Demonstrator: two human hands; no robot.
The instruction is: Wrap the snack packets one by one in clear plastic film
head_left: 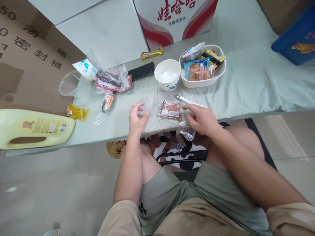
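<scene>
A reddish-brown snack packet (171,110) with a white label lies on clear plastic wrap near the table's front edge. To its left, my left hand (138,118) is open, fingers apart and slightly curled, holding nothing. My right hand (203,118) is at the packet's right side, index finger and thumb apart; whether a fingertip touches the wrap I cannot tell. Behind that hand lies a slim white, pen-like tool (188,100) with a dark tip, partly hidden by the fingers. Crumpled clear plastic (188,134) hangs below the table edge.
Behind the packet stand a paper cup (167,83) with clear plastic inside and a white tub (203,83) of snack packets. A black phone (141,71), wrapped snacks (108,80) and a yellow packet (77,112) lie leftward. A yellow bottle (49,127) lies far left.
</scene>
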